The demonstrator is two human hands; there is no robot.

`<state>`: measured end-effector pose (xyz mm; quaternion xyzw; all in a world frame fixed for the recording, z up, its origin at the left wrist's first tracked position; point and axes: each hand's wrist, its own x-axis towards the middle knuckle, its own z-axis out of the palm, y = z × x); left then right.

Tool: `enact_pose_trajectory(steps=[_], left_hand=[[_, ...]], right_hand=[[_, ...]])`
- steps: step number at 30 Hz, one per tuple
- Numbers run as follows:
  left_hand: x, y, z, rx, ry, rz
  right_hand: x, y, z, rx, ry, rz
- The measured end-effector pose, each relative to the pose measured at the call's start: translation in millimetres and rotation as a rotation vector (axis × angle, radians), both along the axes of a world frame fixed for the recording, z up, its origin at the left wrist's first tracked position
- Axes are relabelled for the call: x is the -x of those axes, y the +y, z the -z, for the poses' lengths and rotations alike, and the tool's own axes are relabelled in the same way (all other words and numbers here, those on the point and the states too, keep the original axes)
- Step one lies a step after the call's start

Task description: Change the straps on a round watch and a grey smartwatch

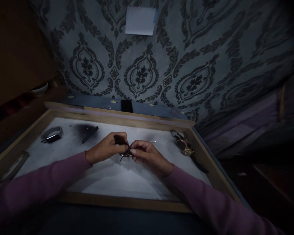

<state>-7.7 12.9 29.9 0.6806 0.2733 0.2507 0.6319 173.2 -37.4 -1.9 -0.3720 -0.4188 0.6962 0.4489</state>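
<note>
Over the middle of a wood-framed tray (127, 200) with a white bottom, I hold a small wristwatch (124, 155) between both hands. It has a dark strap and a shiny metal part; my fingers hide much of it. My left hand (110, 148) is closed, thumb and fingers pinching the watch from the left. From the right, my right hand (148, 155) pinches the same watch, thumb against the dark part. The fingertips of both hands nearly meet. Just beyond my right hand, a thin metal tool (152, 141) lies on the white surface.
In the tray lie a grey-banded smartwatch (53, 136), a dark narrow strip (90, 134) and several watches (183, 145) at right. A pale elongated object (16, 164) rests at the left side. Behind the tray are a dark phone (126, 106) and patterned wall with white paper (140, 20).
</note>
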Motion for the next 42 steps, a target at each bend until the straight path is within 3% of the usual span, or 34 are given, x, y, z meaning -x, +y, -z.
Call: enact_pose_trajectory(steps=[7,17,23,27,33,36,42], left_hand=[[1,-1,1.9,0.041,-0.024,-0.020],[2,3,-0.6,0.050,-0.070,0.005],[2,0,-1.3,0.102,-0.064,0.091],[0,0,0.4,0.060,-0.066,0.058],[-1,0,6.2,-0.208,-0.027,-0.219],[-1,-3,8.6,-0.262,-0.004,-0.207],[-3,-6,11.9,-0.218,0.000,-0.153]], right_hand=[[1,0,-0.5,-0.004,-0.025,0.013],[-1,1,2.4,0.048,0.113,-0.007],[-1,1,3.8,0.123,0.150,-0.091],[1,2,8.6,0.149,0.195,-0.027],[2,4,4.4,0.124,0.219,0.109],[2,5,1.4,0.101,0.227,0.176],[3,5,1.0,0.127,0.245,0.258]])
